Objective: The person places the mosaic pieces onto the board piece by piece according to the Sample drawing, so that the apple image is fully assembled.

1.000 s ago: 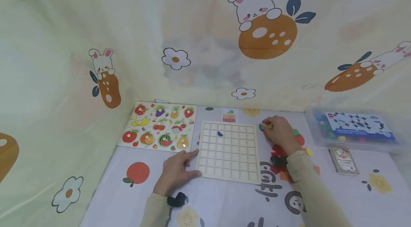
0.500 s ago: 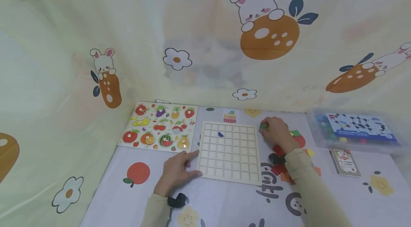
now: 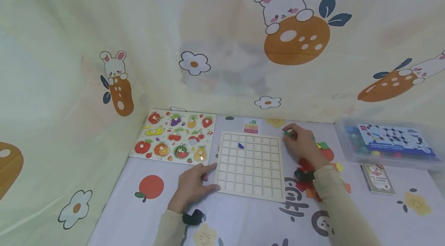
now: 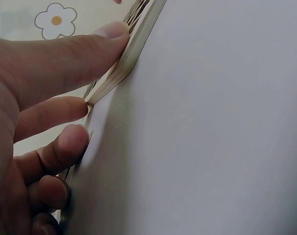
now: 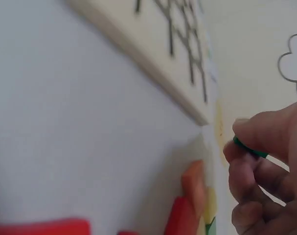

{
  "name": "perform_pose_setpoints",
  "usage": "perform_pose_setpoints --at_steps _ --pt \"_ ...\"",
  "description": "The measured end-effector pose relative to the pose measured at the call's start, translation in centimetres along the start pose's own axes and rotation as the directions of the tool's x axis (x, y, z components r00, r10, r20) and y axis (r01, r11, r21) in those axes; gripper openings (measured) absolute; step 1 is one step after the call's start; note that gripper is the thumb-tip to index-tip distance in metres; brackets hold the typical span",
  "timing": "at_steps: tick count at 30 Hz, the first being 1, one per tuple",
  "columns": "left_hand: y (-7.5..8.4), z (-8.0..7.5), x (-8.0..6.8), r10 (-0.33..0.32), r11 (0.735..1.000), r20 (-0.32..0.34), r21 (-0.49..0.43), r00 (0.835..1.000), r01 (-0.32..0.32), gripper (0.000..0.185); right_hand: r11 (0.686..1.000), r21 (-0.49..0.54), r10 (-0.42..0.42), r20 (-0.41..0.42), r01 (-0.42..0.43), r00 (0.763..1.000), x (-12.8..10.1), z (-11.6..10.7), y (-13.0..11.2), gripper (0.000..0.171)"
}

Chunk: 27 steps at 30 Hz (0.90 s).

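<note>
1. A small green piece (image 3: 287,133) is pinched between the thumb and fingertips (image 5: 246,128) of the right hand (image 3: 303,143); the fingers are curled tightly around it, so only a thin green edge shows.
2. The piece is held just off the far right corner of a wooden grid board (image 3: 249,165), slightly above the desk (image 3: 243,219).
3. The grid board lies flat near the middle of the desk. One blue piece (image 3: 240,145) sits in a square near its far left corner.
4. The left hand (image 3: 192,186) rests at the board's near left corner. Its fingers (image 4: 65,51) lie fairly straight and press against the board's edge, with nothing gripped.
5. Loose coloured pieces (image 3: 307,174), mostly red, orange, yellow and green, lie in a heap right of the board, partly under the right forearm.
6. A fruit puzzle (image 3: 175,137) lies toward the far left corner of the desk.
7. A small picture card (image 3: 252,126) sits beyond the board's far edge.
8. A clear plastic box (image 3: 386,141) stands near the right edge, with a card deck (image 3: 378,177) just in front of it.
</note>
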<state>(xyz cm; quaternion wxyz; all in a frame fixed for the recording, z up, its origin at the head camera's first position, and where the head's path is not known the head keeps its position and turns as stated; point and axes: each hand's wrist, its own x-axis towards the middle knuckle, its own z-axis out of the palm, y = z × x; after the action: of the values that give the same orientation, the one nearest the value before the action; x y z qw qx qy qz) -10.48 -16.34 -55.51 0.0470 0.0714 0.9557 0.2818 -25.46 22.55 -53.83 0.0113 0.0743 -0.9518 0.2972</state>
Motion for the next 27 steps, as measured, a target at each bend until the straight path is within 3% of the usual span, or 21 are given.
perform_pose_setpoints --at_steps 5,9,21,27 --pt "-0.2 0.2 0.0 0.013 1.0 -0.026 0.014 1.0 -0.012 0.071 0.997 0.073 0.013 -0.08 -0.007 0.997 -0.2 -0.2 -0.7 0.029" --pt "-0.3 0.2 0.0 0.02 1.0 -0.024 0.015 1.0 -0.019 0.07 0.987 0.148 0.073 -0.05 -0.065 0.996 -0.2 -0.1 -1.3 0.035" --pt "-0.3 0.1 0.1 0.034 0.999 -0.006 0.009 0.999 -0.034 0.071 0.962 0.269 0.052 -0.044 -0.039 0.998 0.1 2.8 -3.9 0.035" --pt "-0.3 0.0 0.0 0.024 1.0 0.001 0.009 1.0 -0.024 0.071 0.965 0.255 0.063 0.019 -0.065 0.998 0.7 4.2 -5.4 0.035"
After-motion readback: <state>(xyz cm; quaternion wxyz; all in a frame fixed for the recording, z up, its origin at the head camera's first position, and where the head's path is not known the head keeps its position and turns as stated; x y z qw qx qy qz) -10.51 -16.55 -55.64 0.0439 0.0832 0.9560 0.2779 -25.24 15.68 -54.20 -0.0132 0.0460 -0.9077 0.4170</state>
